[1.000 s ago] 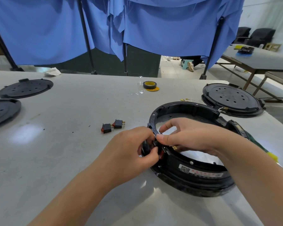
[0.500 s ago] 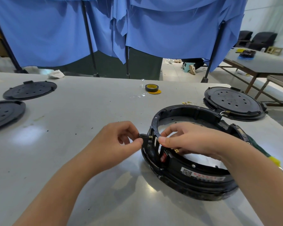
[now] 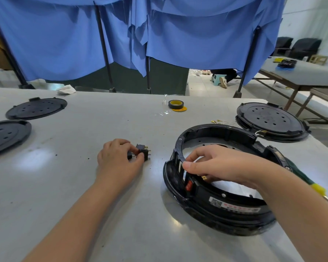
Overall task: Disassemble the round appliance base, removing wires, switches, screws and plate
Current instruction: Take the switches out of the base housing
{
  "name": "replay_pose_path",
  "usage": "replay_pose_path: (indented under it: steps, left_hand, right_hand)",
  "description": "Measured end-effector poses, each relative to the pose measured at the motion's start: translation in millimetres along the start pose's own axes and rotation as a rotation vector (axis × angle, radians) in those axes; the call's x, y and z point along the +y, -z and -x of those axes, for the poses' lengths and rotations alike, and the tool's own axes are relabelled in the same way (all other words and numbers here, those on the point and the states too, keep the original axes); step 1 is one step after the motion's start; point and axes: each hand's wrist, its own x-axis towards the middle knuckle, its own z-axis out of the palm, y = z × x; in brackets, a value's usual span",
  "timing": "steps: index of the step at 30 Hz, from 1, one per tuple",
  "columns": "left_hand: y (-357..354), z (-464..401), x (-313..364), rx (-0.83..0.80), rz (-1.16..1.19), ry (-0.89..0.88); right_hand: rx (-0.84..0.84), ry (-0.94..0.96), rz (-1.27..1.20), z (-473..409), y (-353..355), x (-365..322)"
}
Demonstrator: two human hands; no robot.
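Left hand [image 3: 119,159]: grip closed, fingers pinching black switches [image 3: 142,152] on the table [image 3: 83,186]; two appear, the count partly hidden. Right hand [image 3: 216,165]: grip curled over the near-left rim of the one round base [image 3: 225,208], well right of the switches. One red switch [image 3: 188,185] sits in its wall below that grip. Three black plates counted: two far left [image 3: 36,108] [image 3: 6,135], one beyond the base [image 3: 271,120]. One tape roll [image 3: 176,104] further back.

L hand [image 3: 119,159] bare, no glove | R hand [image 3: 214,165] bare | forearms unsleeved
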Motion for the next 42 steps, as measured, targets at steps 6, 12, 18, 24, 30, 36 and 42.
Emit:
replay_pose_path:
  steps: [6, 12, 18, 24, 30, 36, 42]
  left_hand:
    - [2, 2, 3, 0.081, -0.03, -0.024]
    - [26, 25, 34, -0.022, 0.277, -0.314]
    - [42, 57, 59, -0.341, 0.376, -0.55]
    - [41, 58, 57, -0.362, 0.309, -0.568]
    - [38, 59, 59, -0.353, 0.259, -0.607]
    - [37, 62, 62, -0.344, 0.287, -0.595]
    - [36, 64, 63, -0.302, 0.272, -0.568]
  right_hand:
    - [0.01, 0.003, 0.046, 5, 5, -1]
    - [-0.086, 0.029, -0.019, 12, 23, 1]
    - [-0.19, 0.071, 0.062, 18, 35, 5]
    - [-0.234, 0.091, 0.049, 15, 30, 4]
    - [-0.212, 0.093, 0.049, 11, 26, 4]
    - [-0.189, 0.096, 0.056, 11, 24, 3]
    - [-0.16, 0.108, 0.066, 11, 21, 1]
